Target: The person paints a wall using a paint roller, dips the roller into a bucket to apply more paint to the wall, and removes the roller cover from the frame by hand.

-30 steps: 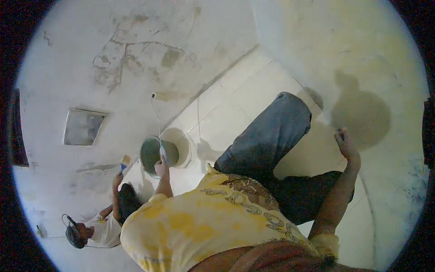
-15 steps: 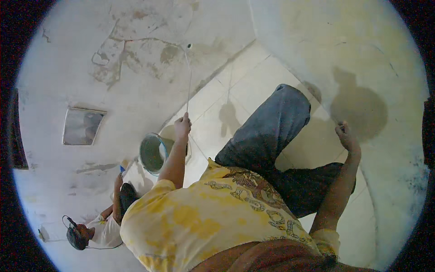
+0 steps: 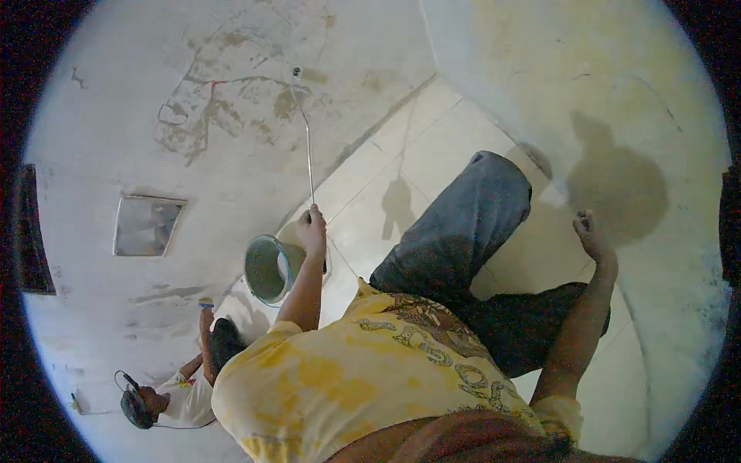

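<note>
Paint roller [image 3: 309,143] is in the air over there, reaching up from the left hand [image 3: 312,225] to the left wall [image 3: 231,162], its pale sleeve [image 3: 314,76] up by the cracked, stained plaster, beyond the floor's [image 3: 374,166] long left edge and towards its far corner. From where I stand I can't tell whether the sleeve presses on the wall or hangs just off it. The left hand's grip is closed about the handle, which the fingers hide. It should be a light thing, stiff along the thin metal rod but a little springy out at the end, with a soft sleeve that would be slick if wet. I'd take it low on the handle, as here, and keep off the sleeve. The right hand [image 3: 594,235] is near the right wall [image 3: 656,285], fingers curled; I can't tell if there's anything in them.

A bucket [image 3: 255,297] stands on the floor at its left edge, just beside the left forearm, where a dipping elbow might knock it. The trousered leg [image 3: 463,208] lies between the two hands. Farther left, a co-worker [image 3: 181,401] holds a brush [image 3: 206,302] close to the same wall, below a square panel [image 3: 143,225].
</note>
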The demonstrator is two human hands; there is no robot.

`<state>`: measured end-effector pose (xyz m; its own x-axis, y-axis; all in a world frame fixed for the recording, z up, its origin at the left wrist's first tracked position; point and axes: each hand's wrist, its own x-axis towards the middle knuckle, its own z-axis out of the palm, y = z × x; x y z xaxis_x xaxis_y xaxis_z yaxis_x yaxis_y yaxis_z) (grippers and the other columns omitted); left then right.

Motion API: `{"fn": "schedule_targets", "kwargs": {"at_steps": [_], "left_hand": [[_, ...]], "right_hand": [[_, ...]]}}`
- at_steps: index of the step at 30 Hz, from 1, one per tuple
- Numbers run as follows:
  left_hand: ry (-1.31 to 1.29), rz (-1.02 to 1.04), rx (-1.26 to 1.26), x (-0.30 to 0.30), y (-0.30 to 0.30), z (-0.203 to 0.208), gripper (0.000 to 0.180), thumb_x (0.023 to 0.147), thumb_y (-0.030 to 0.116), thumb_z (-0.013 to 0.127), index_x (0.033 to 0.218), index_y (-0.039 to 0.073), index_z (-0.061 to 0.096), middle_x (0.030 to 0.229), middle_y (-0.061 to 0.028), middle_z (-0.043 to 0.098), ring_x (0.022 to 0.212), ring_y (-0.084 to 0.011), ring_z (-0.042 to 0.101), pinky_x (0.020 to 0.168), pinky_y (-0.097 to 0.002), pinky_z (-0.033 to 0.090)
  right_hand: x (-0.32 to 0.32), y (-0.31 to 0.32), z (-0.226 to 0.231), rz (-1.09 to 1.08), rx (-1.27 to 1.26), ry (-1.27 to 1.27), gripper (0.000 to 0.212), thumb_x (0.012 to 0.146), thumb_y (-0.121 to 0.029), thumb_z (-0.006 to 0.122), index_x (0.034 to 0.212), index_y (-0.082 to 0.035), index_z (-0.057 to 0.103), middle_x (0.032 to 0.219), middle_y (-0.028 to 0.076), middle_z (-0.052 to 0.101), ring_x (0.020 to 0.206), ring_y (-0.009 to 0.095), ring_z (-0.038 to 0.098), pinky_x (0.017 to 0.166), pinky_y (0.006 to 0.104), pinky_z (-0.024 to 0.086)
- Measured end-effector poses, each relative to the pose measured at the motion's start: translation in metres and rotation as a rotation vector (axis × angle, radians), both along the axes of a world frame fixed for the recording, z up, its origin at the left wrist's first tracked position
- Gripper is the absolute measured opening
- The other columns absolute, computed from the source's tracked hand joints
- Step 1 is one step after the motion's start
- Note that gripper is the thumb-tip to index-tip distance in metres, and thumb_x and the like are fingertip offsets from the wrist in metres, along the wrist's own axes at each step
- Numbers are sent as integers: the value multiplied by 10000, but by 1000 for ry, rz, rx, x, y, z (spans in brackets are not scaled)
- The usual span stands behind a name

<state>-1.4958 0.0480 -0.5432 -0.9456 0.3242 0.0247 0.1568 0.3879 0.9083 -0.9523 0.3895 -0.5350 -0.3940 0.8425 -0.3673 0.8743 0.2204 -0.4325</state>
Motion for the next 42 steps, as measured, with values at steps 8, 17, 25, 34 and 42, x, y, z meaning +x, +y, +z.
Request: {"fn": "schedule_targets", "kwargs": {"at_steps": [8,17,25,34,42], "left_hand": [[-124,-51,87,-30,32,15,376,906,292,497,595,83,468,499,36,392,435,-50,354,404,-226,268],[-63,-61,-186,-55,-23,-67,445,871,366,529,608,8,548,504,-49,490,447,-135,444,427,-304,341],[278,153,-587,-28,-109,-79,468,868,376,507,728,-58,611,701,-261,589,706,-438,575,648,-472,437],[180,-192,-685,-60,20,-102,471,863,367,479,705,-57,610,734,-279,590,730,-431,585,662,-483,439],[299,-202,-812,-74,100,-98,422,865,356,475,808,-33,628,838,-266,619,840,-423,603,723,-485,470]], "right_hand": [[-2,-4,2,10,149,78,392,855,-352,541,1145,-88,535,953,141,622,866,321,601,767,432,471],[0,-4,1,-30,48,147,426,873,-391,513,1163,-79,504,988,148,616,936,340,582,814,440,451],[-4,-5,10,-63,-25,95,416,898,-343,507,1159,-21,478,1077,187,583,1002,301,562,857,385,432],[-8,-9,13,-63,21,96,387,873,-321,546,1119,-24,518,1020,159,614,938,284,593,823,377,456],[-7,-14,15,-89,23,19,407,862,-328,556,1131,-25,515,1019,164,614,942,311,588,821,394,452]]}}
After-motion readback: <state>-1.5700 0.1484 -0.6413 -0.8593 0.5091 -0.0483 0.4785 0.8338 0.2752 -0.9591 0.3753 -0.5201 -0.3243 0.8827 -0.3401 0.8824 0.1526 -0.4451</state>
